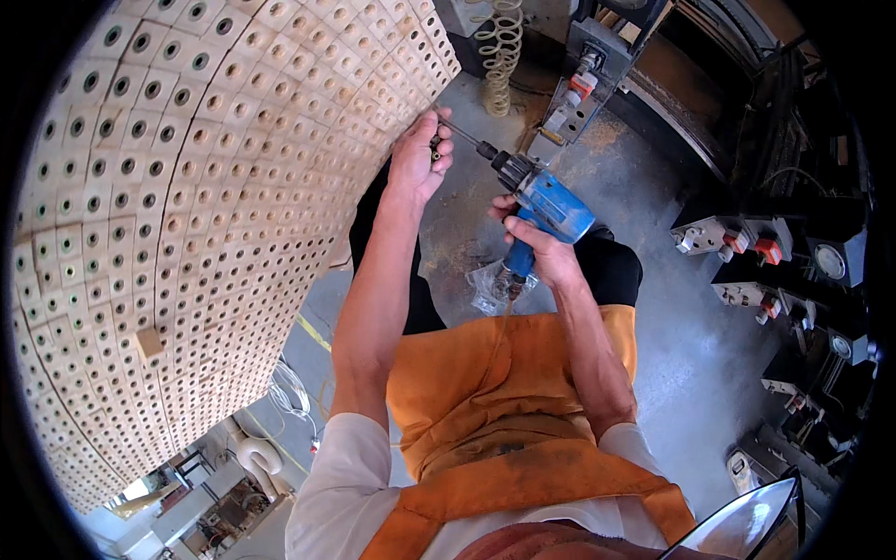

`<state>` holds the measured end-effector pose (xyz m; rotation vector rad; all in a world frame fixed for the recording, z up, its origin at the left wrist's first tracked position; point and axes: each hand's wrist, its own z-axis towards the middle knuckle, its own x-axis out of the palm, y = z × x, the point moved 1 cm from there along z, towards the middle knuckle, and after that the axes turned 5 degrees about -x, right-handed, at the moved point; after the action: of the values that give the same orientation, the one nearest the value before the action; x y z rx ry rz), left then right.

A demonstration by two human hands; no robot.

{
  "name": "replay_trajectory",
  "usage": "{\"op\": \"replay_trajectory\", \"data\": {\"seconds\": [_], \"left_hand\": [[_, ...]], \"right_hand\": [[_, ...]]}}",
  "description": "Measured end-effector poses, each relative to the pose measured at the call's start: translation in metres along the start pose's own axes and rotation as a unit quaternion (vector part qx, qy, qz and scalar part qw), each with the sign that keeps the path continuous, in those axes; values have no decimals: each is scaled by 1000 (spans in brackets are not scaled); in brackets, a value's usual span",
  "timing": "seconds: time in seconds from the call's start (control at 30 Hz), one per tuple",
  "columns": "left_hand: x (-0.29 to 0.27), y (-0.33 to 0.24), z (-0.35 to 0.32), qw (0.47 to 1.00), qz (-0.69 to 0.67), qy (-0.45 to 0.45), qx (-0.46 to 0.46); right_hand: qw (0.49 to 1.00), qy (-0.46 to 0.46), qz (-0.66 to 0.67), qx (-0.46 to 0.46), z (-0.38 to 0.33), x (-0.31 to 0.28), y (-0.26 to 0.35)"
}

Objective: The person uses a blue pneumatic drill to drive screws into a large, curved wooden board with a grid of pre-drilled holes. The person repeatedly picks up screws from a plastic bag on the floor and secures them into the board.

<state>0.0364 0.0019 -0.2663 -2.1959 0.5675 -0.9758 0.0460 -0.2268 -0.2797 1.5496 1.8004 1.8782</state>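
My right hand grips a blue power driver by its handle. Its long thin bit points up and left toward my left hand. That hand is curled around several small brass-coloured threaded inserts, its fingertips by the end of the bit. Whether an insert sits on the bit is hidden by the fingers. Left of it rises a large stack of pale wooden blocks with round holes. Dark-rimmed inserts fill many holes at the left; holes nearer my hand look bare.
One small wooden block juts from the stack's face. A thin hose runs from the driver's handle across my orange apron. Beyond are a coiled hose, a clear plastic bag and machinery at the right.
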Motion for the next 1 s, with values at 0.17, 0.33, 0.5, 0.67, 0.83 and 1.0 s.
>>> {"op": "replay_trajectory", "data": {"seconds": [0.17, 0.33, 0.5, 0.67, 0.83, 1.0], "left_hand": [[2, 5, 8, 997, -83, 3, 4], [-5, 5, 8, 997, -80, 13, 5], [-6, 6, 1, 996, -85, 29, 3], [-22, 10, -10, 994, -56, 62, -72], [-27, 13, -23, 989, -90, 56, -98], [-22, 5, -29, 985, -105, 99, -99]], "right_hand": [[996, -12, 88, 16, 19, 7, -15], [994, -1, 110, 27, 25, 5, -16], [994, -18, 108, 27, 27, 11, -19], [996, -16, 90, 16, 30, 18, -13], [997, -13, 79, 10, 31, 15, -16], [997, -14, 78, 11, 30, 16, -15]]}}
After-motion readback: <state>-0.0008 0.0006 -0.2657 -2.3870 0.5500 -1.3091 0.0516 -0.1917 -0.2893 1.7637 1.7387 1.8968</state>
